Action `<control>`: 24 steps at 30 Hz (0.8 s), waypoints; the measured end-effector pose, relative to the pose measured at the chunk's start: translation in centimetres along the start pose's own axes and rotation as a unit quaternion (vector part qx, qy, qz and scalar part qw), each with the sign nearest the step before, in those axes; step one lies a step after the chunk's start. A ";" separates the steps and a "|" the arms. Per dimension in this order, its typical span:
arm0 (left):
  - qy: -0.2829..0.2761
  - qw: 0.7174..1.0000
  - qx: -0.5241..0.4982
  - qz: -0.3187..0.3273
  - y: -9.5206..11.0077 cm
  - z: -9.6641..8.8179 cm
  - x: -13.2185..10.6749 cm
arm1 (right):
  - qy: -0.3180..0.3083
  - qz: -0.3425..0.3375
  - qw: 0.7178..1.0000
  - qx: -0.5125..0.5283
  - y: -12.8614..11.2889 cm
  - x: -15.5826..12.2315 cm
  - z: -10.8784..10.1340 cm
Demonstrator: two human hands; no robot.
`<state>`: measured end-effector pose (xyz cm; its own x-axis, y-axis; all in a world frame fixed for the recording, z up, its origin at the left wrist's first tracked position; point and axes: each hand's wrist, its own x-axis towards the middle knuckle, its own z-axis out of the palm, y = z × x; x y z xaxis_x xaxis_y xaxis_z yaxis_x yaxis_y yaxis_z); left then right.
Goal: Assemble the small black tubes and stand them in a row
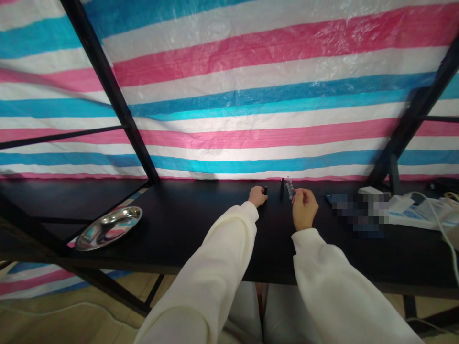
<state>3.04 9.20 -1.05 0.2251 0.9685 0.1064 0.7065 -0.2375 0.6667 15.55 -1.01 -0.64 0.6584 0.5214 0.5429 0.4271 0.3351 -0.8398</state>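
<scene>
My left hand (257,196) is closed around a small black cylinder (266,190) whose top shows above the fingers, low over the black tabletop. In a pinch, my right hand (304,208) holds a clear, knobbly strip (289,188) that points up and to the left; its exact kind is too small to make out. Between the two hands a thin black upright piece (282,186) shows near the back of the table, just left of the strip. Whether the strip touches it I cannot tell.
A shiny oval metal tray (82,242) lies at the left of the black table (201,229). To the right are a blurred-out patch, a white box (371,191), white packaging (412,217) and a pale cable (442,234). Black frame posts (118,105) stand before a striped plastic sheet (251,95).
</scene>
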 end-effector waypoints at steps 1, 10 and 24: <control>-0.002 1.000 0.001 0.003 0.1 0.1 0.2 | 0.001 0.000 1.000 -0.002 0.1 0.0 0.0; -0.016 1.000 0.006 -0.004 1.3 1.4 1.4 | 0.003 -0.010 1.000 0.002 0.1 -0.1 0.1; -0.081 0.995 0.008 -0.060 1.9 0.3 0.9 | 0.016 0.043 0.999 0.013 -0.1 0.3 0.0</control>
<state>4.82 9.62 0.10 0.2436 0.9652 -0.0949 0.7446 -0.1235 0.6560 15.69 -0.85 -0.39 0.7124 0.5234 0.4674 0.3517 0.3099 -0.8833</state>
